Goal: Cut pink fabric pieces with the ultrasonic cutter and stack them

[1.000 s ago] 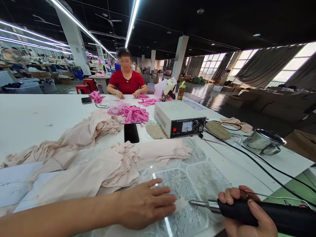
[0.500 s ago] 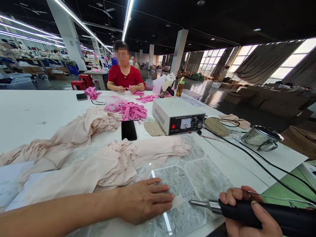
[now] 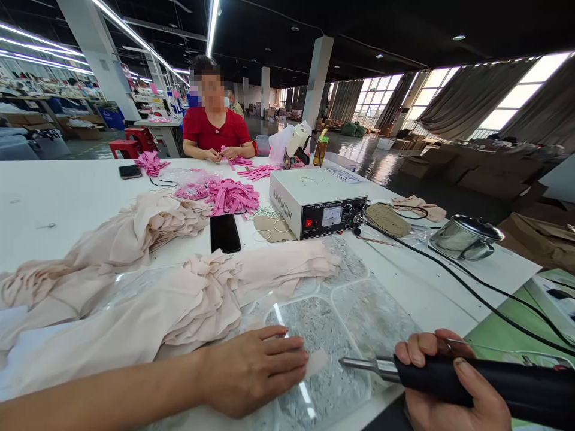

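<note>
My left hand point(image 3: 256, 368) lies flat on a clear patterned mat point(image 3: 359, 308), fingers stretched out. Its fingertips rest on a small pale fabric piece point(image 3: 317, 363), part of which sticks out beyond them. In my right hand point(image 3: 453, 383) is a black-handled ultrasonic welding gun point(image 3: 489, 383), gripped round the handle. The gun's narrow metal tip point(image 3: 348, 363) points left toward the fabric piece, with a short gap between them. Beyond my left hand, a stack of beige fabric pieces point(image 3: 197, 299) spreads across the mat.
A control box point(image 3: 314, 200) with a dial stands ahead, its black cable point(image 3: 449, 287) running right to the gun. Around it are a phone point(image 3: 225, 233), pink strips point(image 3: 233, 194), another beige pile point(image 3: 135, 227) and a metal mug point(image 3: 467, 236). A person in red point(image 3: 216, 131) handles pink strips opposite.
The whole view has shifted slightly, so the table and its items appear further left. Both hands keep nearly the same pose, with the gun's tip still apart from the fabric piece.
</note>
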Demonstrator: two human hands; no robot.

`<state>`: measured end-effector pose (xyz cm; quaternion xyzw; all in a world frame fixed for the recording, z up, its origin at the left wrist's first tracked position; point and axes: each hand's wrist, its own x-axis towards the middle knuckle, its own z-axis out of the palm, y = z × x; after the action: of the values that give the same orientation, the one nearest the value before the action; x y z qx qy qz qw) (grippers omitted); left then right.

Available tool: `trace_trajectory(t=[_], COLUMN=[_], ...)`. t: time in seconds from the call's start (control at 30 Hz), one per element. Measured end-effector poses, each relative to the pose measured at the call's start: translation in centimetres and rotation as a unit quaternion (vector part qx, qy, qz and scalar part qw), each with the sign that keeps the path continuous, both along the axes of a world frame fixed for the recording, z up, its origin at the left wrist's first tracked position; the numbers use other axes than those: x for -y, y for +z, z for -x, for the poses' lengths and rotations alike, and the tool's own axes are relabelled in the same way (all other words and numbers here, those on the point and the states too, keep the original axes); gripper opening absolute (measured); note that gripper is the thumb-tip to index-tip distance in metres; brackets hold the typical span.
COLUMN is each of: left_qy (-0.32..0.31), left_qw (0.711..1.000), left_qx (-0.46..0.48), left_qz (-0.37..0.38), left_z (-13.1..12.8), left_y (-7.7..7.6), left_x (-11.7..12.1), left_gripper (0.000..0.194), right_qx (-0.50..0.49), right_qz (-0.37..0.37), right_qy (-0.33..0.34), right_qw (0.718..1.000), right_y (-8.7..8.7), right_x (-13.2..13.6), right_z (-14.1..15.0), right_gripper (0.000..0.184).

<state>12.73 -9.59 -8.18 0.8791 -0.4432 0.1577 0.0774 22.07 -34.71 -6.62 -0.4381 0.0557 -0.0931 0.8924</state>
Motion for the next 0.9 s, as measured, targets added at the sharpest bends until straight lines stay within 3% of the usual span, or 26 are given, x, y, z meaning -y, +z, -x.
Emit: trace_trajectory(t=[0.9], left_qy=[0.006], left_qw=[1.0], left_qx=[0.005], left_qz=[0.009], left_z=[0.13], left_y=[0.05], left_x=[0.27], left_gripper=[0.032], right_qx=[0.019], right_qz=[0.011], right_qy=[0.015], right_qw=[1.0], right_y=[-0.03], right_x=[-0.15], right_z=[-0.22], right_gripper=[0.017])
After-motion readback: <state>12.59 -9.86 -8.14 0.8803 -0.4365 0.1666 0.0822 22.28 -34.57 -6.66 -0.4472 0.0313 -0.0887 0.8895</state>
